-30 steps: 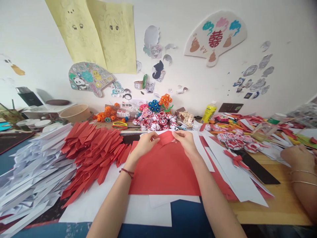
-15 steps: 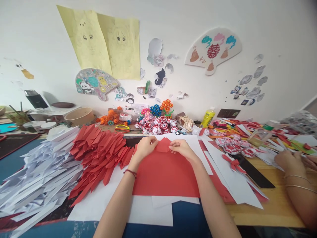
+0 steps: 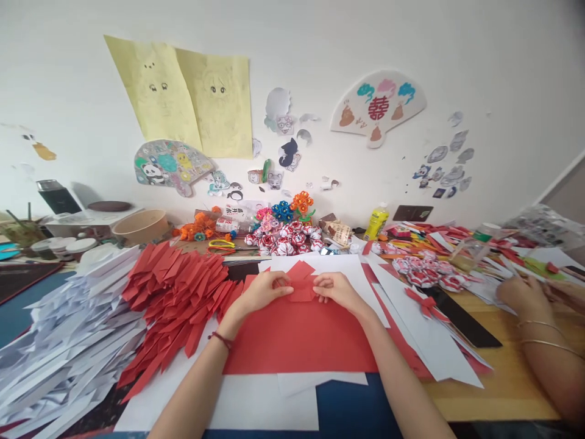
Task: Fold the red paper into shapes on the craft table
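Between my two hands is a small folded piece of red paper (image 3: 301, 290), with pointed red corners sticking up behind its top edge. My left hand (image 3: 269, 291) pinches its left side between thumb and fingers. On the opposite side my right hand (image 3: 336, 292) pinches the right edge, fingers curled. Beneath the hands lies a large red paper sheet (image 3: 299, 344), resting over white sheets (image 3: 267, 402). A heap of folded red paper strips (image 3: 178, 299) is just left of my left forearm.
Folded white strips (image 3: 77, 341) are piled far left. Red-and-white paper flowers (image 3: 292, 238) and yellow-handled scissors (image 3: 222, 245) lie toward the wall. A yellow bottle (image 3: 377, 221) stands behind. At the right, another person's hand (image 3: 523, 296) works near a black strip (image 3: 466, 317).
The view has tilted up slightly. My hands have moved a little apart at the wrists, and the folded red paper now shows a wider flat band with corners spread behind it.
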A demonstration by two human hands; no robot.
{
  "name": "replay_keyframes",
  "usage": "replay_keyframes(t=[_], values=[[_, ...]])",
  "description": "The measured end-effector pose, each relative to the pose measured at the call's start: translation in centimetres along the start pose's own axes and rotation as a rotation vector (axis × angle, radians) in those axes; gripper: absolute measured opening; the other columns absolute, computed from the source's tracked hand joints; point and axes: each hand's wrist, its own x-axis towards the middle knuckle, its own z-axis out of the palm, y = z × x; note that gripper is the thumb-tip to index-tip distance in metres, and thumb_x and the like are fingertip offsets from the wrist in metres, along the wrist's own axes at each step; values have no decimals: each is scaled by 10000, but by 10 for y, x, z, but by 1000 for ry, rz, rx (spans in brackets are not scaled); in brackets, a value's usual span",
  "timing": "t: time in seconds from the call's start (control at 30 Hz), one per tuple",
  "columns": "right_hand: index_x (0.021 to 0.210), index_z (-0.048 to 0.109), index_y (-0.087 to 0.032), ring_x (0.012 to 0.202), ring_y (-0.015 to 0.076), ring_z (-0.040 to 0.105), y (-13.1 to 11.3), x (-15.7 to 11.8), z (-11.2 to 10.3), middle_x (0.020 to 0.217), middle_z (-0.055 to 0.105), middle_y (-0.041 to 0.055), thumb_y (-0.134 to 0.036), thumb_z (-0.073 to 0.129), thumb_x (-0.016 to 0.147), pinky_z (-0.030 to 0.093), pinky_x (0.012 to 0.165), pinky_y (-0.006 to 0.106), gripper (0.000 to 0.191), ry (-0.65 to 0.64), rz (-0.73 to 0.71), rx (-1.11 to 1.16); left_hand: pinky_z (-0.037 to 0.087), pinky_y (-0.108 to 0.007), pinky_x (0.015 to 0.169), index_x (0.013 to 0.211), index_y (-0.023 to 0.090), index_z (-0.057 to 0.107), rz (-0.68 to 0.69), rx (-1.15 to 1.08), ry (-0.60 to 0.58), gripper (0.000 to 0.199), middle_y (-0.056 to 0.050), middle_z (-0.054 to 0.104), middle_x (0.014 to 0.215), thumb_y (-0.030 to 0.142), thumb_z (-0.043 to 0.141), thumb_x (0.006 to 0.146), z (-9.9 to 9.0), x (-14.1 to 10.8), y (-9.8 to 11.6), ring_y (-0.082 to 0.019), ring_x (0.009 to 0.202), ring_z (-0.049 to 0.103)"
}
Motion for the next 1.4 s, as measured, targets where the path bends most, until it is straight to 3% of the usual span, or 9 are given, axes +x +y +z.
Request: replay_keyframes(t=[0.13,0.3,0.53,0.67,0.87,1.03,1.23,1.4], values=[[858,627,-138,517,148,621,5,-1,-9,642,668,33,-396,729,699,474,502,253,319,32,25,-42,413,-233,688,945,184,679,-6,44,16,247,-16,710,845,389,628,817,3,0,-2,-136,729,595],[860,645,-141,528,136,599,-1,-3,-4,714,669,40,-369,683,730,453,510,252,266,32,13,-174,394,-250,688,759,188,662,5,211,74,162,-14,693,813,335,627,817,14,4,-9,-148,736,578],[756,682,-184,617,139,544,-7,-2,5,778,656,24,-365,677,756,413,588,270,182,111,-171,-482,426,-280,746,772,178,640,34,281,94,101,-47,652,833,279,643,784,20,6,-16,-183,805,571],[711,675,-191,613,146,513,-3,1,7,725,634,18,-353,695,745,391,582,278,167,120,-201,-517,444,-288,783,858,180,643,38,226,115,102,-48,658,889,220,650,765,24,7,-18,-184,846,579],[928,720,-212,624,138,499,0,3,8,799,651,17,-308,703,720,398,590,270,230,123,-193,-427,458,-267,762,954,182,656,-14,127,100,197,-37,685,894,168,625,760,29,9,-18,-168,829,603],[829,713,-205,597,136,491,1,4,10,713,633,3,-290,689,720,392,582,267,141,153,-163,-439,458,-257,734,944,191,661,1,100,106,168,-25,691,872,214,631,780,31,11,-23,-161,802,606],[774,697,-200,609,143,503,-3,1,13,709,634,9,-238,677,725,391,588,270,65,181,-244,-484,454,-263,734,895,180,671,18,119,153,161,-33,688,862,142,653,740,37,13,-24,-164,799,595],[861,726,-218,637,153,528,-1,2,13,771,658,19,-226,657,751,410,609,283,130,173,-280,-508,454,-274,752,924,169,673,51,95,154,218,-39,688,873,84,635,727,38,13,-21,-168,801,588]])
